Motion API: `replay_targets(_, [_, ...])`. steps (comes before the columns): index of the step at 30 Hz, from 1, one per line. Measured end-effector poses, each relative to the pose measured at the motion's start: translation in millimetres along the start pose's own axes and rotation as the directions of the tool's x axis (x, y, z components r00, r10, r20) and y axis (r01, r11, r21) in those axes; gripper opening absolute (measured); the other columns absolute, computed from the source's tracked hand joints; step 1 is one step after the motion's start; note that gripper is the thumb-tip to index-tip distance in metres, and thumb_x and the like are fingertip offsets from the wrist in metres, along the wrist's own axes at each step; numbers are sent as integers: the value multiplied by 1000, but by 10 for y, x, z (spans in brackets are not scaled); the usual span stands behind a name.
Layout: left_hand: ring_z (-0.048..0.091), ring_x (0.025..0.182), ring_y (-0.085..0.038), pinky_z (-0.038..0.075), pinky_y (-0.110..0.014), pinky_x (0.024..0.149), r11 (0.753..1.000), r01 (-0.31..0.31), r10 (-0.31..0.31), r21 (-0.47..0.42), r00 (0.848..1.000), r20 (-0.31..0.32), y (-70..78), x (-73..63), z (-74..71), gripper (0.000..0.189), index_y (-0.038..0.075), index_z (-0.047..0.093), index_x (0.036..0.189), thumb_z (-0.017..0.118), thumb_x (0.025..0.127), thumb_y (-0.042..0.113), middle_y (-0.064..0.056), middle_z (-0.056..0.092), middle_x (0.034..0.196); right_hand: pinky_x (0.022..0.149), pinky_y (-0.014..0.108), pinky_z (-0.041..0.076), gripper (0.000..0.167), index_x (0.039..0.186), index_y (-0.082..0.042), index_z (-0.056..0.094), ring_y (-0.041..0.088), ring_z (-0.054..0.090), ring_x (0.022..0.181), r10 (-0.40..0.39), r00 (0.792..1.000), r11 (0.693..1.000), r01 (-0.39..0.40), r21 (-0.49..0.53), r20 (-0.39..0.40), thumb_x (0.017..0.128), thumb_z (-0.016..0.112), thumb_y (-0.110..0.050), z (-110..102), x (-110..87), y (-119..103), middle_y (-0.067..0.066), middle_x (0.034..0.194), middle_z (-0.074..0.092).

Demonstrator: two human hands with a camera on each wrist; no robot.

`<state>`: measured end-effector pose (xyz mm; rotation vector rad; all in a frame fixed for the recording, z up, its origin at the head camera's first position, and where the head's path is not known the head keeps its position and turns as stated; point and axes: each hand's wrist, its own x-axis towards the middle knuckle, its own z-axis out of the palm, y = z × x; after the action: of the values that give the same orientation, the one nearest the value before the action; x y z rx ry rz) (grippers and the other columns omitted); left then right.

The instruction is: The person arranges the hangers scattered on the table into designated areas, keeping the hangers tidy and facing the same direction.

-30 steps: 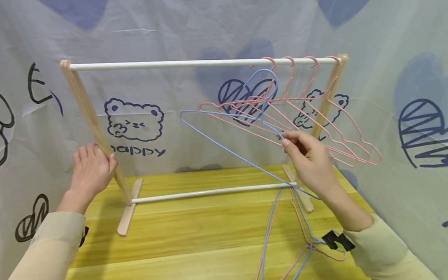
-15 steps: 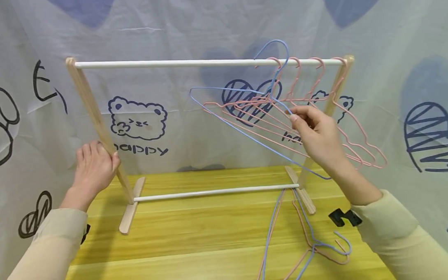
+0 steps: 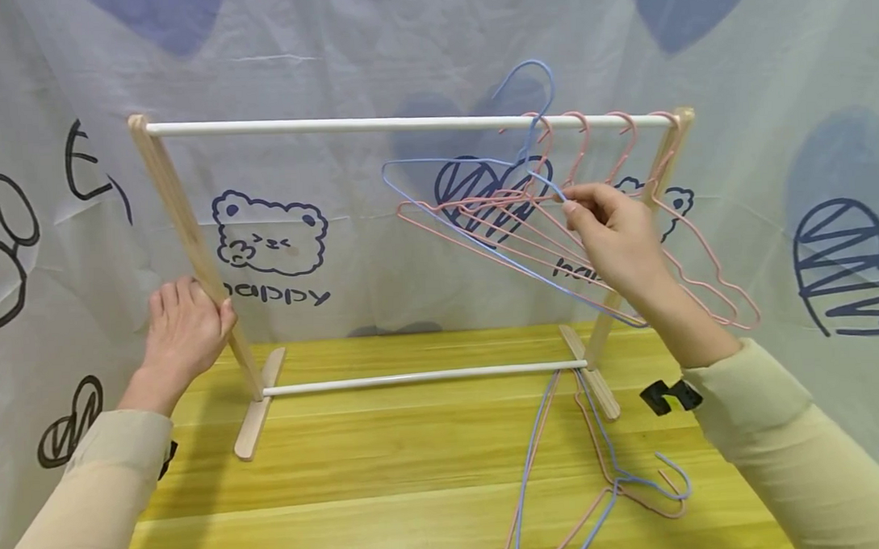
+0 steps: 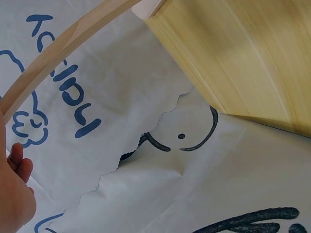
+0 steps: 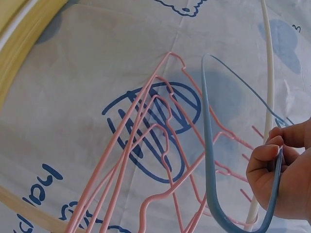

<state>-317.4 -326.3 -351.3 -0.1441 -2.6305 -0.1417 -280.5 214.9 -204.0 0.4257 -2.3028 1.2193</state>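
A yellow wood-grain desk [image 3: 387,446] fills the lower foreground, walled in by pale cloth [image 3: 379,220] printed with blue hearts, bear faces and the word "happy"; the left wrist view shows a jagged line across its folds. A rack with wooden ends stands on the desk, its white top rail [image 3: 296,126] bearing four pink hangers [image 5: 143,216] bunched toward the right end, a white lower bar [image 3: 414,379] running between its feet. A person in cream sleeves [image 3: 91,497] clasps the rack's left post [image 3: 178,211] with the left hand [image 3: 187,332], thumb on one side and fingers on the other. The right hand's [image 3: 620,236] grip pinches a blue hanger [image 5: 209,145] by its shoulder, in front of the pink ones, its hook rising above the rail; whether hook and rail touch is unclear. At lower right, loose hangers [image 3: 616,482], blue and pink, lie overlapping on the desk, cut off by the frame's bottom edge, their number hard to make out. The right hand and forearm hide parts of the pink hangers and of the right-hand bear drawing.
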Motion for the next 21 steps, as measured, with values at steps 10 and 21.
replay_targets(10, [29,92,-47,19,-61,91,1000,-8,8,3,1000,-2,-6,0,7,38,-8,38,88,44,107,25,-27,35,95,65,21,41,29,123,1,69,13,52,78,14,998,1000,-13,-17,56,107,55,-19,78,61,5,9,95,64])
replay_targets(21, [29,94,-49,15,-63,94,1000,-4,4,-7,1000,-4,-11,-11,9,38,-8,38,88,42,107,25,-28,35,96,60,25,39,28,122,-2,70,17,49,73,26,995,999,-21,-50,92,108,53,-19,166,105,20,11,94,64])
